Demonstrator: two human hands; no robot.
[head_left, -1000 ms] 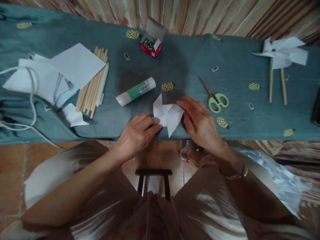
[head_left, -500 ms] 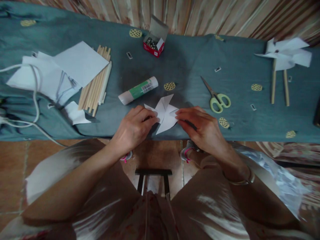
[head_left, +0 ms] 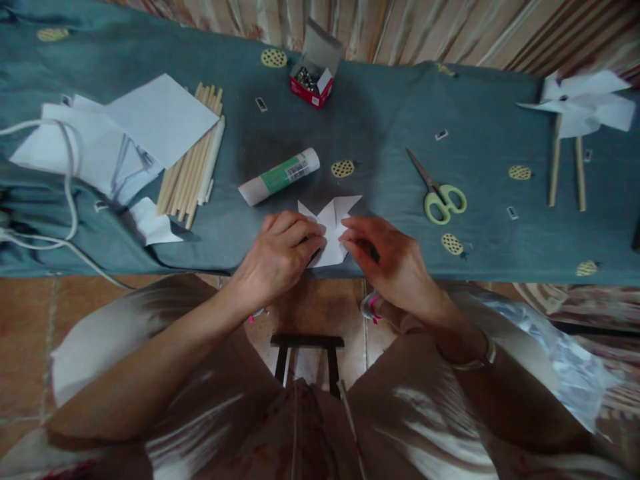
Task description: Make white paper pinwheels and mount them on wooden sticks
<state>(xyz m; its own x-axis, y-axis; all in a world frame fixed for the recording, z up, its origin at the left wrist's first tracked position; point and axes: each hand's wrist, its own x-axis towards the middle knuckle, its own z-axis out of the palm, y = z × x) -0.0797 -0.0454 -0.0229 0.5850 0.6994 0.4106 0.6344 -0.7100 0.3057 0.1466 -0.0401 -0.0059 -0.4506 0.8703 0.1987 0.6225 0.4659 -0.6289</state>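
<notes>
White paper pinwheel (head_left: pixel 334 235) between both hands (head_left: pixel 283 257) (head_left: pixel 387 260), near the table's front edge (head_left: pixel 270 272)

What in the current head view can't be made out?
All in the head view:
- Lower edges of the folded paper: partly hidden by the left hand and right hand; whether the fingers pinch or press is unclear.
- Upper ends of some wooden sticks: under a paper sheet.
- Dark object: cut off by the right edge.
- Tube's print: too small.
</notes>
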